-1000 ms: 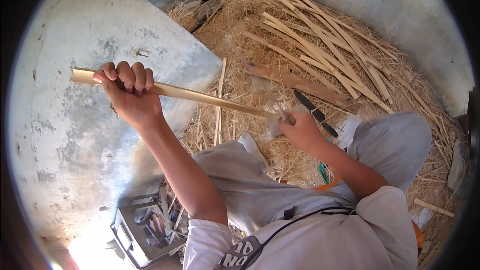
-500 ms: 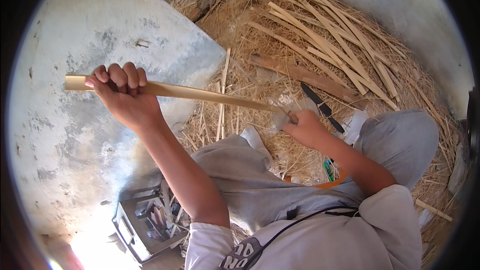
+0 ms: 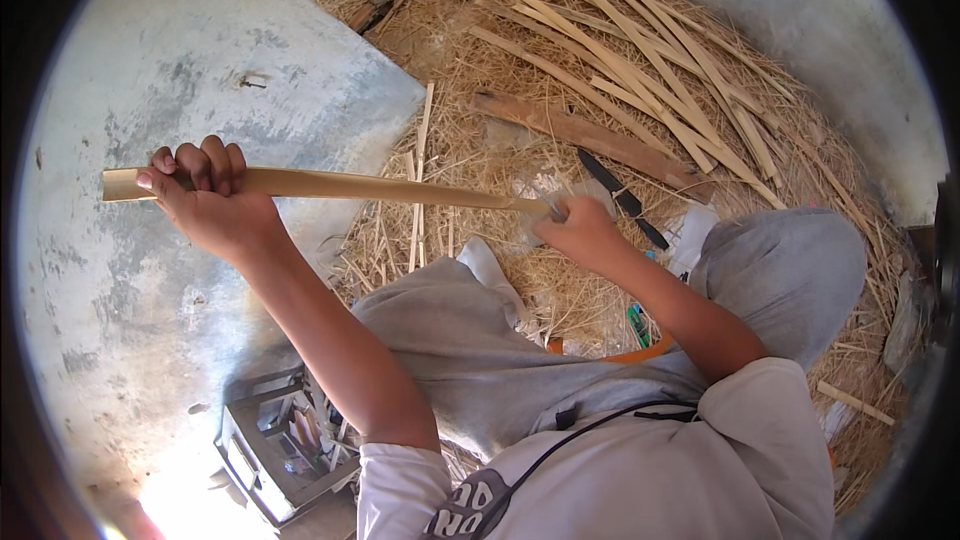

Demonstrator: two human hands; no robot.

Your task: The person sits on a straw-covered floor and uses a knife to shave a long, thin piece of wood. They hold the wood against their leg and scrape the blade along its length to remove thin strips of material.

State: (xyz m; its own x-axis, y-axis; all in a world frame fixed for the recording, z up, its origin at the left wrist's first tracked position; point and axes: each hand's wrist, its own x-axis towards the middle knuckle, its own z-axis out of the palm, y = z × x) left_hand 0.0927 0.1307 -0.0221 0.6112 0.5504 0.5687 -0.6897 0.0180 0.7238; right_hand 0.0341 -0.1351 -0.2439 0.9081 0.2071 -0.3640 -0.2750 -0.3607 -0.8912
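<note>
A long, pale bamboo strip (image 3: 360,187) stretches across in front of me, slightly bowed. My left hand (image 3: 205,195) is closed around it near its left end, with a short stub showing past the fingers. At the other end my right hand (image 3: 580,230) is a closed fist. A small grey metal piece (image 3: 556,211) shows at its fingers, against the strip; most of it is hidden, so its kind is unclear. On the straw-like shavings beyond my right hand lies a black knife (image 3: 622,197), untouched.
Several split bamboo strips (image 3: 640,70) are heaped at the back right, with a brown board (image 3: 580,135) nearer. Shavings (image 3: 450,80) cover the floor. A worn wall (image 3: 130,290) stands on the left, and a wooden box (image 3: 285,445) with scraps is at lower left.
Both hands and the bamboo strip appear further left in the picture, partly because the whole view has shifted. The strip sits more level. Both grips stay closed.
</note>
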